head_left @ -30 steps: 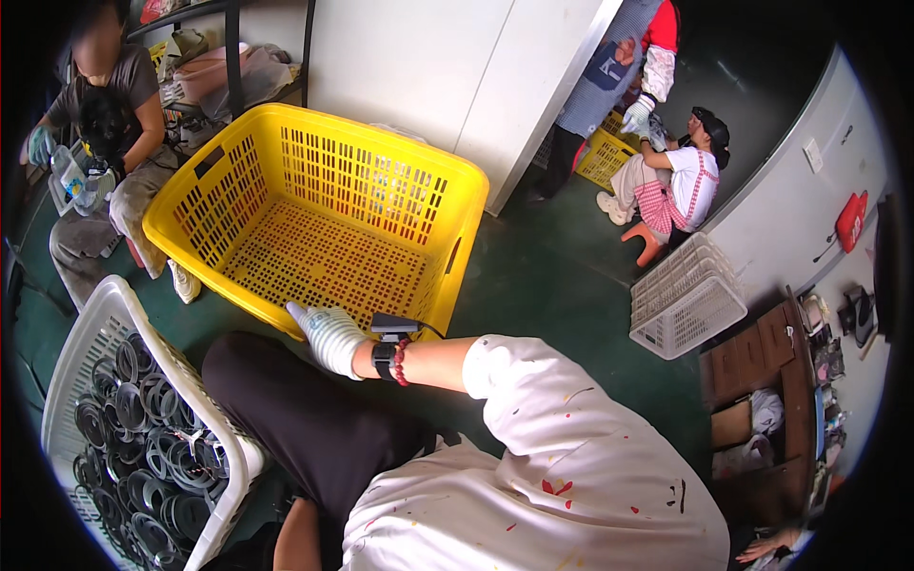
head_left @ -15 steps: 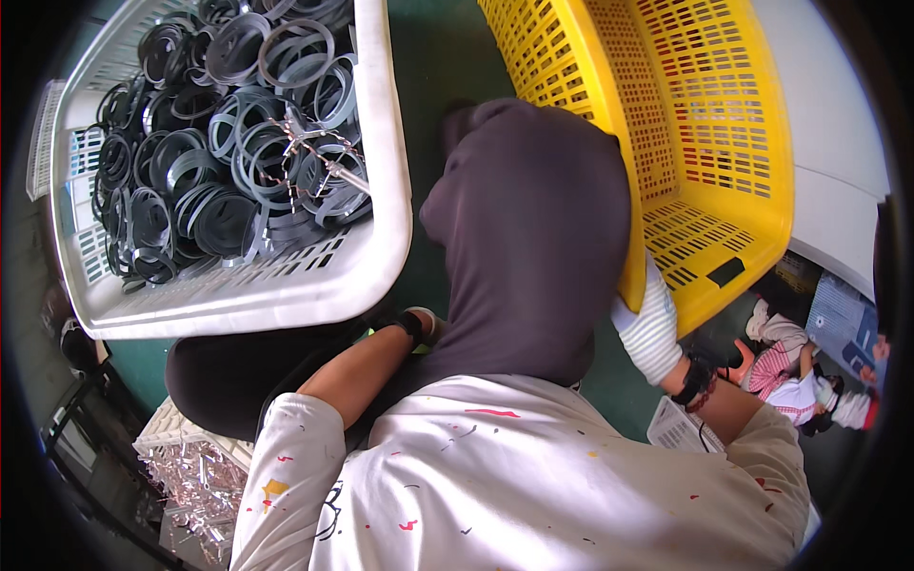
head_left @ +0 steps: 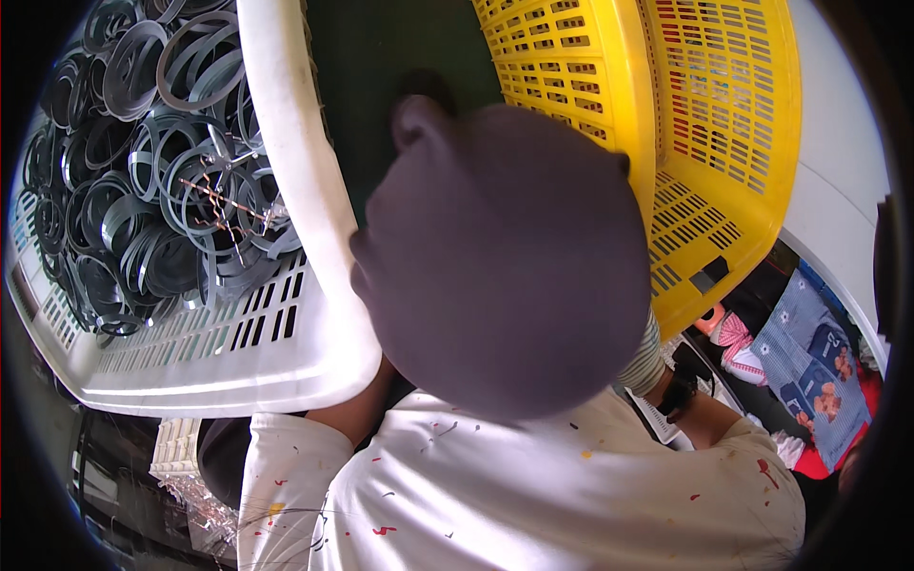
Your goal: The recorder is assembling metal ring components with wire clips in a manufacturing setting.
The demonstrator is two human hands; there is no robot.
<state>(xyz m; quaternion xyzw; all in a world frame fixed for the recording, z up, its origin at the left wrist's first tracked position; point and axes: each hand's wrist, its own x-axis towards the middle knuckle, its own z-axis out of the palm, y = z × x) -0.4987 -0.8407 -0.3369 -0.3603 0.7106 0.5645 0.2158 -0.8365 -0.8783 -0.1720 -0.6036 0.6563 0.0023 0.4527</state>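
My right hand [head_left: 642, 369], in a striped glove, reaches in beside the near edge of the yellow crate [head_left: 628, 86]. Its fingers are hidden behind my raised knee [head_left: 514, 266] in dark cloth. A black wristband [head_left: 678, 392] circles that wrist. My left forearm [head_left: 354, 411] passes behind the near corner of the white crate [head_left: 309, 366], and the left hand is out of sight. Inside the white crate lie many dark flat rings [head_left: 167, 252], heaped up, with a few thin coppery wire pieces [head_left: 224, 214] on top.
Below the white crate stands a cream container [head_left: 176, 447] with shiny coppery strips [head_left: 205, 504]. A white wall or panel [head_left: 843, 190] rises on the right. Under it lies blue patterned cloth [head_left: 809, 371] among red and dark items. Green floor [head_left: 409, 48] shows between the crates.
The white crate and my knee appear larger and have shifted left in view. Both forearms are more covered now. My left hand, partly seen before, has dropped out of sight.
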